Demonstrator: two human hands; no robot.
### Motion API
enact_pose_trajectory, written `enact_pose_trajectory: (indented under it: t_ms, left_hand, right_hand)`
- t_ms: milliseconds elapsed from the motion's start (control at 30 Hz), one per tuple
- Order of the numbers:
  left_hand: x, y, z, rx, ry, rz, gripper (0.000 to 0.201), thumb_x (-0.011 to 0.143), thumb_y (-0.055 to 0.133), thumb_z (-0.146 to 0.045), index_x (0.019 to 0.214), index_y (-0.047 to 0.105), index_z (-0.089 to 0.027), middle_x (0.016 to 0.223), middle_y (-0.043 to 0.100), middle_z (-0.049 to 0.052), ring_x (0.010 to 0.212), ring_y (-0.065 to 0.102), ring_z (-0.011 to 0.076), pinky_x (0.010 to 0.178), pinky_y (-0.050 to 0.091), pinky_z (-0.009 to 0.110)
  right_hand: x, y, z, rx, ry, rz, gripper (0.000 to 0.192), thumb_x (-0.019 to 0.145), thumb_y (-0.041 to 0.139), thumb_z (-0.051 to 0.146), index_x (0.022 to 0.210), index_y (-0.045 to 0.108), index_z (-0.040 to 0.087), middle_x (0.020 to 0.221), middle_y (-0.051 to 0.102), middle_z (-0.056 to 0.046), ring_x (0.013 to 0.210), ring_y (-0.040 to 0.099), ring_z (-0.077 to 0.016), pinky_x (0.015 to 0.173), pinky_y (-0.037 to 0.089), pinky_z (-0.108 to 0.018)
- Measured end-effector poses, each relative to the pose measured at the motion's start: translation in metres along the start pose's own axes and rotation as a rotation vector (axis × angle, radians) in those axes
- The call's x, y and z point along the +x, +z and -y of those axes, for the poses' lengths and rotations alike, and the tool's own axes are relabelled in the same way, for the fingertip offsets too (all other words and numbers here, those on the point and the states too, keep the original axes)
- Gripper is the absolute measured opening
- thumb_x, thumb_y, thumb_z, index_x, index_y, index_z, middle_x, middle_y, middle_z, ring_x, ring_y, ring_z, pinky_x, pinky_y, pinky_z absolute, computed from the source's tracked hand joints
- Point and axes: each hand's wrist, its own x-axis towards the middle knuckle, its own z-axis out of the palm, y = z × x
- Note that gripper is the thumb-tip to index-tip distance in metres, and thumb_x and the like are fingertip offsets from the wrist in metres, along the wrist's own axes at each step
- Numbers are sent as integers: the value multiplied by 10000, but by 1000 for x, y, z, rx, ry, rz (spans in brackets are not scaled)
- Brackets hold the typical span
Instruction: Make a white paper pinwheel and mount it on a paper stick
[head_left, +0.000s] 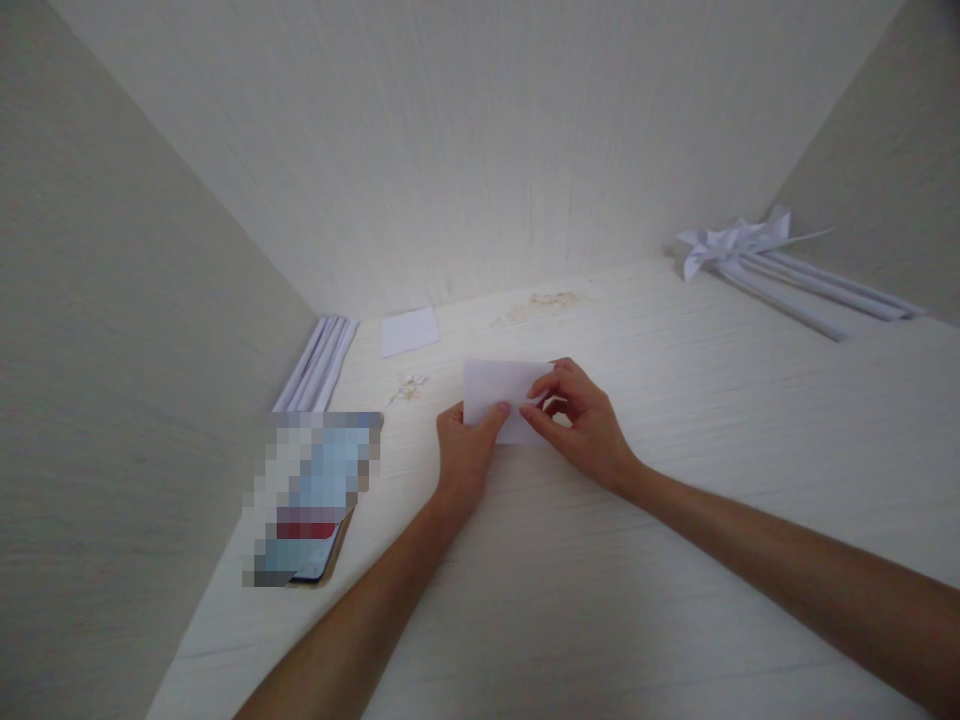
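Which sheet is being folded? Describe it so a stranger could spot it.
On the white table, look at the middle, where the left hand and right hand meet. The folded white paper is pinched between them; the small paper square behind lies flat and untouched.

You have a single view, from the camera on your head, looking forward and steeply down over your forearms at the white table [675, 600] set into a corner of pale walls [465, 130]. It sits close, at arm's reach, with the far wall filling the upper half of the view.
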Motion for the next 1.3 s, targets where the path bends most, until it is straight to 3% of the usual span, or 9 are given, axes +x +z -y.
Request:
enact_pose_trajectory:
  t_ms: [167, 367, 600, 800, 1033, 1167, 1300]
  left_hand:
    - [1, 0, 1, -135, -37, 10, 212, 550, 670, -287, 655, 645, -105, 647, 652, 46, 555, 555, 125, 573, 449, 260]
    - [-1, 0, 2, -109, 7, 54, 227, 554, 676, -295, 681, 655, -107, 634, 657, 41, 579, 566, 133, 605, 455, 267]
    - [-1, -1, 2, -109, -11, 100, 232, 546, 686, -292, 690, 666, -112, 673, 674, 54, 595, 581, 141, 612, 459, 275]
    - [6, -3, 2, -110, -107, 144, 221, 518, 700, -254, 670, 651, -102, 632, 658, 57, 568, 576, 148, 576, 457, 272]
    - [10, -6, 4, -62, -58, 181, 224, 504, 711, -238, 679, 652, -112, 681, 665, 61, 603, 583, 153, 593, 462, 274]
    - [8, -4, 3, -77, -46, 151, 216, 518, 699, -239, 685, 651, -109, 692, 669, 63, 614, 586, 153, 605, 469, 276]
    - [8, -1, -3, -219, -66, 18, 194, 526, 679, -211, 688, 644, -109, 725, 674, 66, 670, 597, 149, 634, 476, 266]
  right_hand:
    - [2, 2, -2, 196, 118, -109, 475, 602, 661, 236, 973, 364, 260, 886, 487, 16, 654, 530, -78, 535, 443, -206]
    - [6, 4, -9, 191, 249, 125, 225, 659, 616, 337, 799, 534, 181, 707, 575, -12, 663, 556, -138, 597, 469, -285]
    - [7, 2, -11, 212, 300, 109, 153, 676, 573, 299, 740, 574, 160, 644, 585, -8, 628, 557, -143, 582, 459, -294]
    - [10, 0, -9, 230, 359, 137, 131, 635, 584, 264, 719, 575, 163, 629, 582, 2, 578, 533, -128, 545, 436, -276]
    - [11, -2, -14, 241, 345, 111, 118, 619, 613, 250, 615, 528, 167, 600, 546, 28, 525, 479, -86, 506, 392, -230]
    - [11, -3, -12, 253, 299, 38, 171, 610, 637, 238, 736, 534, 185, 708, 572, 13, 614, 522, -100, 579, 431, -244]
    - [9, -5, -10, 389, 171, -22, 234, 610, 603, 138, 802, 503, 227, 945, 566, 2, 748, 547, -101, 664, 452, -252]
